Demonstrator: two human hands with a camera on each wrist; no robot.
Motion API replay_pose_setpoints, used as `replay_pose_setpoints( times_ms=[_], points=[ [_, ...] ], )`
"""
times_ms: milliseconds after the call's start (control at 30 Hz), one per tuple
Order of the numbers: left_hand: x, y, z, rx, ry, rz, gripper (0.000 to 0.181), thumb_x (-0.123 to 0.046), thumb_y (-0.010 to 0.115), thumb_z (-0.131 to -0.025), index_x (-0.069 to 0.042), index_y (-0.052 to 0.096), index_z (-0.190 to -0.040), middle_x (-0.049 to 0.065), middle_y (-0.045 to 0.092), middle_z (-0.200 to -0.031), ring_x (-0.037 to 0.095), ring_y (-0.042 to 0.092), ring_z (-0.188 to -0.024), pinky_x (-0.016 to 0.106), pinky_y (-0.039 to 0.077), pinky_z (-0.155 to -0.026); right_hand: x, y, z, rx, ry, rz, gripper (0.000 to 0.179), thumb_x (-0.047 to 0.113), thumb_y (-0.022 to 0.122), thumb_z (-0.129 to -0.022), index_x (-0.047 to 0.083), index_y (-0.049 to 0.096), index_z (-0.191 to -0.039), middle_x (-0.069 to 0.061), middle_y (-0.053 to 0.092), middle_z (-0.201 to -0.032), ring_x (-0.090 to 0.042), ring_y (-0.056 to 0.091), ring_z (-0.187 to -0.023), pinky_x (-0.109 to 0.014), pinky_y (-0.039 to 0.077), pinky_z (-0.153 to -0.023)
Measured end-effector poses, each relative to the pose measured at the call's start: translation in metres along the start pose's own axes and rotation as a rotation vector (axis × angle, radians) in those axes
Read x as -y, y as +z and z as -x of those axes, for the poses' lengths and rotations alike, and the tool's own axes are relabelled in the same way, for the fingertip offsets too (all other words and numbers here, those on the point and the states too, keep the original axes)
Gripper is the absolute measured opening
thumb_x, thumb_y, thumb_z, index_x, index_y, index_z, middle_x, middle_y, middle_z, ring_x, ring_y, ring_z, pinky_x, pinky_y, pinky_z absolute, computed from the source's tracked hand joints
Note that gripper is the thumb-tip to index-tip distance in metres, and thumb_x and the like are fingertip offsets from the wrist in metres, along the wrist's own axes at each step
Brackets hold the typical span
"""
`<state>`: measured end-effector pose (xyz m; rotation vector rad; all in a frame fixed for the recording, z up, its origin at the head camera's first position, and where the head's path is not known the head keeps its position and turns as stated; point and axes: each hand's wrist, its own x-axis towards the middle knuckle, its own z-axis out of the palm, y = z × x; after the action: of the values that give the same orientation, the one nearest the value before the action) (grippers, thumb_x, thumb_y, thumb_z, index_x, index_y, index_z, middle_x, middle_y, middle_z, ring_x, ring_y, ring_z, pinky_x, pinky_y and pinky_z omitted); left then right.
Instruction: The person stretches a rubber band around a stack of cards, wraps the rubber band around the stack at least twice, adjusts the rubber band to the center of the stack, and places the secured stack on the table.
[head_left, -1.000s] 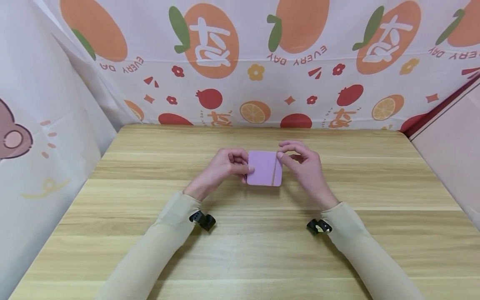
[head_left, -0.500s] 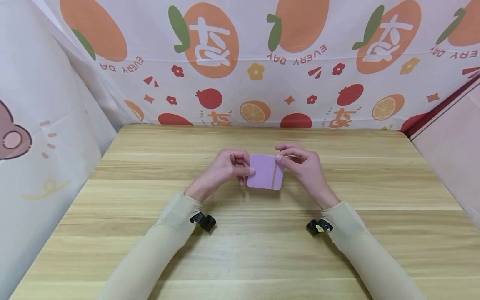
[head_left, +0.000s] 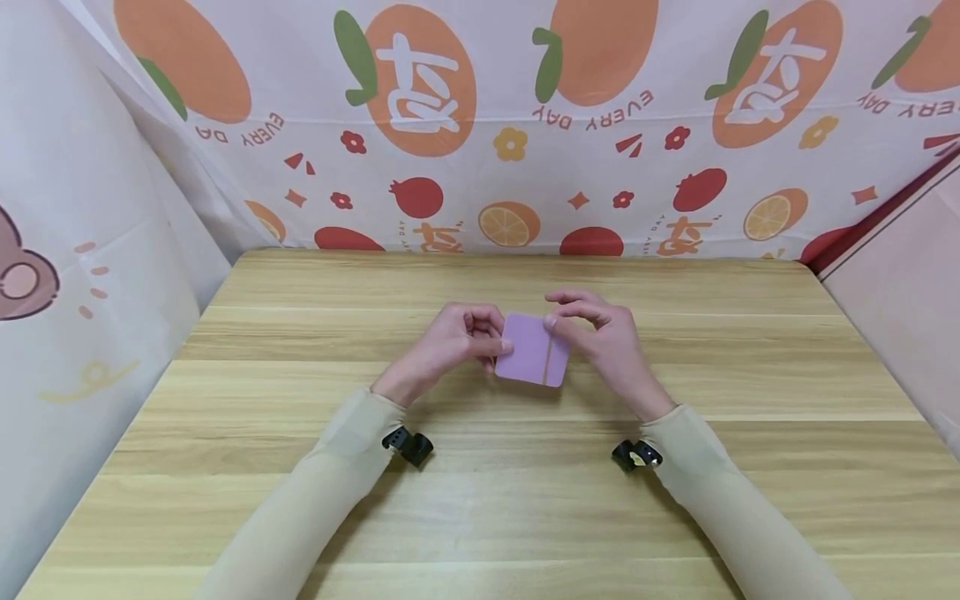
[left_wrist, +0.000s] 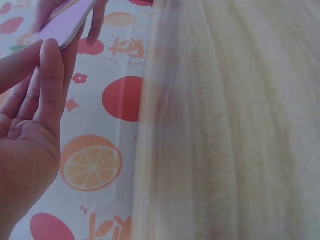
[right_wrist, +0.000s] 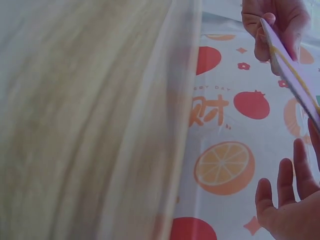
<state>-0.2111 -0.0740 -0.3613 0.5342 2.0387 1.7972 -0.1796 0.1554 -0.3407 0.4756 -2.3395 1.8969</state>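
A small square purple notebook [head_left: 521, 350] with rounded corners is held up over the table, slightly tilted. A thin tan elastic band [head_left: 547, 360] runs down its front near the right side. My left hand [head_left: 468, 333] pinches its left edge, thumb on the front cover and fingers behind. At the top edge, my right hand [head_left: 600, 333] pinches with thumb and index finger right where the band crosses; its other fingers are spread loosely. The left wrist view shows the layered page edges of the notebook [left_wrist: 70, 25]. From the right wrist, its cover appears nearly edge-on.
The hands are above a light wooden table [head_left: 480, 500]. A fruit-printed white cloth [head_left: 540, 183] hangs behind the far edge, and another white cloth [head_left: 97, 208] hangs at left. Each sleeve carries a black wrist device [head_left: 408, 447].
The notebook has come slightly nearer the person and tilted clockwise. My right hand has shifted a little left with its thumb still by the band; the left hand has moved slightly right.
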Motion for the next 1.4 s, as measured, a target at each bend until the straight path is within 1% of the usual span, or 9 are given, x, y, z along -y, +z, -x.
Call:
replay_pose_setpoints(
  times_ms=[167, 333, 467, 633, 767, 933, 1033, 1267, 1400],
  points=[
    [0.002, -0.001, -0.002, -0.046, -0.006, 0.025, 0.008, -0.001, 0.072, -0.086, 0.0, 0.064, -0.09, 0.015, 0.066, -0.079, 0.021, 0.06, -0.063, 0.053, 0.054, -0.069, 0.001, -0.001, 0.0, -0.001, -0.004, 0.006, 0.02, 0.01, 0.069, -0.092, -0.004, 0.071, -0.106, -0.014, 0.063, -0.124, -0.018, 0.053, -0.119, -0.046, 0.04, -0.102],
    [0.001, -0.004, -0.002, -0.098, 0.007, 0.047, 0.01, -0.002, 0.071, -0.087, 0.001, 0.063, -0.092, 0.014, 0.066, -0.082, 0.022, 0.06, -0.065, 0.056, 0.052, -0.073, -0.001, -0.002, 0.0, -0.007, 0.007, -0.001, 0.024, 0.01, 0.07, -0.092, -0.003, 0.069, -0.113, -0.013, 0.061, -0.127, -0.02, 0.054, -0.116, -0.04, 0.045, -0.096],
    [0.0, -0.009, -0.001, -0.129, 0.032, 0.077, 0.011, -0.001, 0.071, -0.086, 0.002, 0.062, -0.091, 0.013, 0.065, -0.083, 0.021, 0.06, -0.064, 0.051, 0.054, -0.069, -0.003, 0.0, -0.001, -0.022, 0.014, -0.027, 0.026, 0.008, 0.07, -0.091, -0.004, 0.068, -0.114, -0.016, 0.059, -0.13, -0.023, 0.055, -0.114, -0.037, 0.047, -0.095],
    [-0.002, -0.014, -0.001, -0.173, 0.047, 0.111, 0.012, 0.0, 0.071, -0.086, 0.001, 0.06, -0.091, 0.01, 0.064, -0.078, 0.02, 0.058, -0.059, 0.042, 0.054, -0.064, -0.003, 0.002, -0.001, -0.033, 0.003, -0.045, 0.024, 0.006, 0.07, -0.09, -0.006, 0.068, -0.111, -0.014, 0.06, -0.129, -0.019, 0.052, -0.119, -0.046, 0.042, -0.101],
    [-0.005, -0.016, -0.001, -0.197, 0.046, 0.135, 0.013, 0.001, 0.071, -0.086, 0.002, 0.059, -0.091, 0.009, 0.063, -0.077, 0.019, 0.058, -0.06, 0.035, 0.054, -0.062, -0.004, 0.003, -0.001, -0.009, 0.035, -0.012, 0.022, 0.008, 0.071, -0.09, -0.005, 0.07, -0.108, -0.013, 0.061, -0.127, -0.021, 0.051, -0.121, -0.049, 0.038, -0.105],
    [-0.01, -0.017, 0.001, -0.216, 0.074, 0.158, 0.014, 0.002, 0.07, -0.085, 0.003, 0.057, -0.09, 0.009, 0.062, -0.075, 0.019, 0.058, -0.061, 0.036, 0.054, -0.061, -0.023, 0.002, -0.003, 0.037, 0.066, 0.039, 0.025, 0.017, 0.073, -0.09, 0.005, 0.072, -0.111, -0.006, 0.064, -0.126, -0.019, 0.05, -0.125, -0.046, 0.028, -0.113],
    [-0.013, -0.018, 0.002, -0.223, 0.086, 0.173, 0.014, 0.003, 0.07, -0.086, 0.003, 0.057, -0.089, 0.008, 0.061, -0.074, 0.018, 0.058, -0.061, 0.034, 0.054, -0.059, -0.031, 0.003, -0.003, 0.051, 0.055, 0.046, 0.026, 0.023, 0.074, -0.089, 0.012, 0.073, -0.113, -0.001, 0.068, -0.12, -0.015, 0.052, -0.123, -0.043, 0.026, -0.113],
    [-0.019, -0.017, 0.004, -0.24, 0.08, 0.191, 0.013, 0.003, 0.068, -0.087, 0.003, 0.057, -0.091, 0.009, 0.061, -0.074, 0.019, 0.058, -0.06, 0.033, 0.054, -0.059, -0.032, 0.007, -0.003, 0.076, 0.009, 0.043, 0.022, 0.025, 0.076, -0.088, 0.012, 0.075, -0.106, 0.001, 0.071, -0.107, -0.015, 0.059, -0.113, -0.045, 0.035, -0.109],
    [-0.021, -0.017, 0.005, -0.253, 0.081, 0.206, 0.013, 0.003, 0.068, -0.087, 0.003, 0.056, -0.091, 0.009, 0.061, -0.074, 0.019, 0.058, -0.06, 0.032, 0.054, -0.058, -0.031, 0.009, -0.003, 0.076, 0.012, 0.004, 0.019, 0.018, 0.076, -0.088, 0.007, 0.075, -0.103, -0.003, 0.072, -0.102, -0.018, 0.061, -0.103, -0.043, 0.045, -0.098]
  ],
)
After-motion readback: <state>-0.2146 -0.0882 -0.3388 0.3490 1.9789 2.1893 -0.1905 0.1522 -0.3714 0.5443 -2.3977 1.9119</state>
